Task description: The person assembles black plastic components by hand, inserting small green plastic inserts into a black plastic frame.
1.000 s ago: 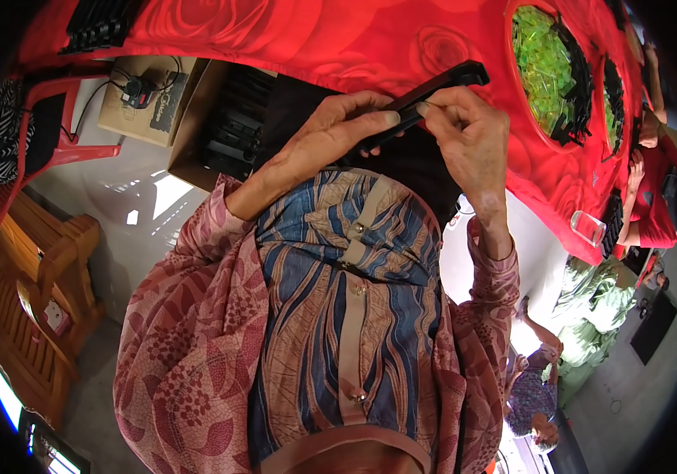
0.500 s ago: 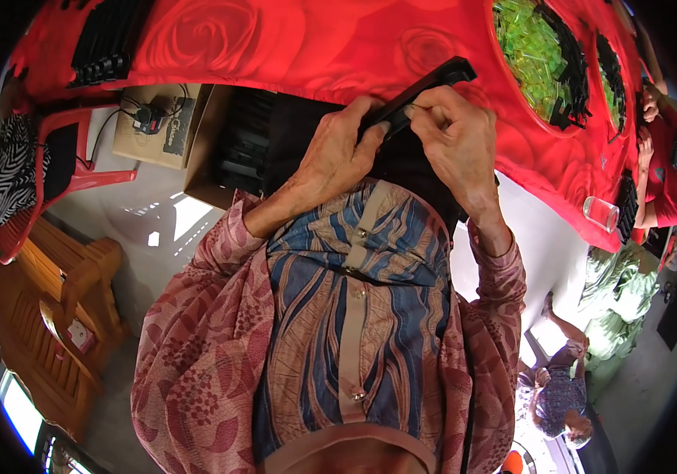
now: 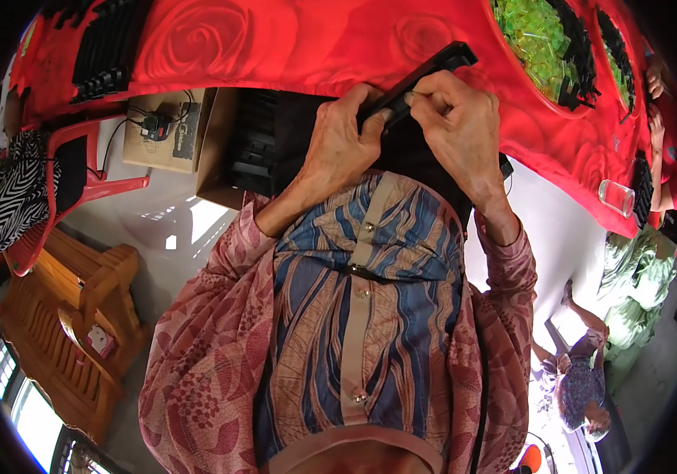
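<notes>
A long, slim black plastic bar (image 3: 443,62) with a raised end slants up to the right, above my lap at the front edge of the red table. My left hand (image 3: 340,133) is closed on its lower part, thumb against fingers. My right hand (image 3: 463,118) pinches thumb and forefinger together right at the bar's side. Whatever sits in that pinch is too small or too hidden to name. A dark cloth covers my lap below both hands.
The red rose-patterned cloth (image 3: 299,47) covers the table. A basin holds green translucent pieces (image 3: 532,47) and black parts. More black bars (image 3: 105,51) lie far left; an open cardboard box (image 3: 216,150) stands left below. A clear cup (image 3: 616,197) and other people are at right.
The view has shifted slightly, so the surroundings appear a little to the right. Both hands stay at the black bar, with the right hand still pinching beside it.
</notes>
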Demonstrator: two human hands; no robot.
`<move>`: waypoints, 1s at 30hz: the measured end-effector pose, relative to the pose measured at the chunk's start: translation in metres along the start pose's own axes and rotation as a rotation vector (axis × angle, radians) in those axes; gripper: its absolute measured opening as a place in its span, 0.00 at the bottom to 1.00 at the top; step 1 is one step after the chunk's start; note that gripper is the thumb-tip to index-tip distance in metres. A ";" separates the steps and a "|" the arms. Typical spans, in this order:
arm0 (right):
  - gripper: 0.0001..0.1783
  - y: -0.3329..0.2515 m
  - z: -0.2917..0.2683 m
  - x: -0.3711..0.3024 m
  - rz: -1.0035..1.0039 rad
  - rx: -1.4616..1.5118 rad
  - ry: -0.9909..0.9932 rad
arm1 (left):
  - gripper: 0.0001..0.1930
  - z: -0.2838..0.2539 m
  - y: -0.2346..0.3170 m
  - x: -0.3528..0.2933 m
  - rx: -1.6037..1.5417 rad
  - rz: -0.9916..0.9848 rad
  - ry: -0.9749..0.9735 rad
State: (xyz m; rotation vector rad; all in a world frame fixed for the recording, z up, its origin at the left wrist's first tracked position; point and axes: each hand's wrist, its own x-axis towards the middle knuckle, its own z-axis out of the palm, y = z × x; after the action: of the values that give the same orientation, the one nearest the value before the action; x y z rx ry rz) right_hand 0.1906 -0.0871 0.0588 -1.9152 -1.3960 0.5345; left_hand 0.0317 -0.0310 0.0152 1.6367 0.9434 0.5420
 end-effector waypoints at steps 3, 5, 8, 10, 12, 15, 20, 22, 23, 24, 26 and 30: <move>0.03 -0.002 0.001 0.000 0.009 -0.001 0.008 | 0.08 0.001 -0.002 0.001 -0.031 -0.028 0.002; 0.03 -0.002 0.002 -0.001 0.009 -0.001 0.017 | 0.08 0.002 -0.003 0.000 -0.050 -0.018 0.006; 0.03 0.000 0.002 0.000 -0.031 -0.048 0.022 | 0.09 0.001 0.001 -0.001 -0.091 -0.034 -0.007; 0.04 -0.002 0.000 0.000 -0.023 -0.075 0.007 | 0.09 -0.002 0.002 -0.002 -0.103 -0.142 -0.074; 0.03 -0.002 0.000 0.000 -0.028 -0.082 0.011 | 0.09 -0.003 0.004 -0.002 -0.084 -0.119 -0.095; 0.03 -0.004 0.000 -0.001 -0.023 -0.084 0.012 | 0.10 -0.005 0.006 0.000 0.001 -0.062 -0.109; 0.03 -0.004 0.000 -0.003 0.048 -0.067 -0.026 | 0.10 0.000 0.002 0.004 0.081 -0.077 -0.094; 0.04 0.006 0.005 -0.004 -0.043 0.060 0.059 | 0.10 0.004 -0.001 0.004 -0.026 -0.013 0.004; 0.04 0.008 0.003 -0.005 -0.052 0.058 0.053 | 0.10 0.005 -0.003 0.004 -0.030 -0.012 0.014; 0.04 0.006 0.000 -0.007 -0.014 0.153 0.168 | 0.09 0.006 -0.004 0.004 -0.014 0.030 0.023; 0.10 0.006 -0.008 -0.010 0.072 0.223 0.304 | 0.09 0.005 -0.004 0.005 -0.003 0.074 0.037; 0.27 0.002 -0.016 -0.011 0.097 0.220 0.403 | 0.09 -0.004 -0.008 0.006 -0.085 -0.090 -0.084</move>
State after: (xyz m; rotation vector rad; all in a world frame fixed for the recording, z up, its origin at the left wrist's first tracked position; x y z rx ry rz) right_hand 0.1988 -0.1020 0.0672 -1.7953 -0.9513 0.3088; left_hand 0.0296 -0.0232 0.0084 1.5216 0.9151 0.4430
